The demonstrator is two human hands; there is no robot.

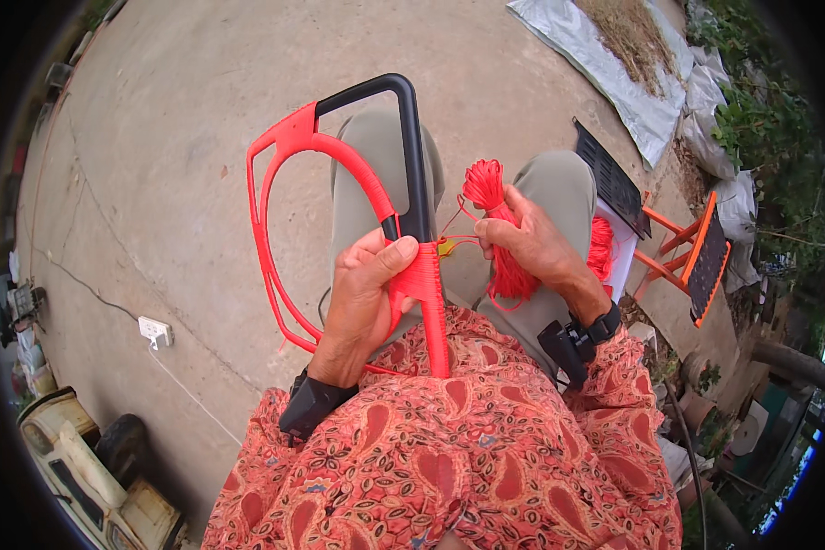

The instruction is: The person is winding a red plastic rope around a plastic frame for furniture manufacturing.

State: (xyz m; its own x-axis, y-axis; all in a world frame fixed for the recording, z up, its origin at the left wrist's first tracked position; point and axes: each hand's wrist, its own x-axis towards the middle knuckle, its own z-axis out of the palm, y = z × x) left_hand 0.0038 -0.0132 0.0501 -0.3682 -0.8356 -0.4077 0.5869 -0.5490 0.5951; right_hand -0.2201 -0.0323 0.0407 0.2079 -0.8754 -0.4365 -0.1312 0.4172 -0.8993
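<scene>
A bent-tube frame point(411, 137) rests upright against my lap, part bare black and part covered in red cord. It has a curved hoop point(270, 188) wound in red and a straight bar point(435, 325) wrapped in tight red turns. My left hand point(362, 298) is closed around the frame, its thumb pressed where the bar's winding meets bare black. To its right, my right hand point(536, 240) grips a skein of red cord point(486, 186), its looped end poking above the fingers and more strands hanging below. Thin strands run from the skein to the bar.
Another red cord bundle point(601, 246) lies by a white surface right of my knee. Beyond are a black slatted panel point(611, 167) and an orange-and-black folding stool point(697, 252). A power strip point(155, 330) with a white cable sits on the concrete at left, near a worn toy car point(96, 472).
</scene>
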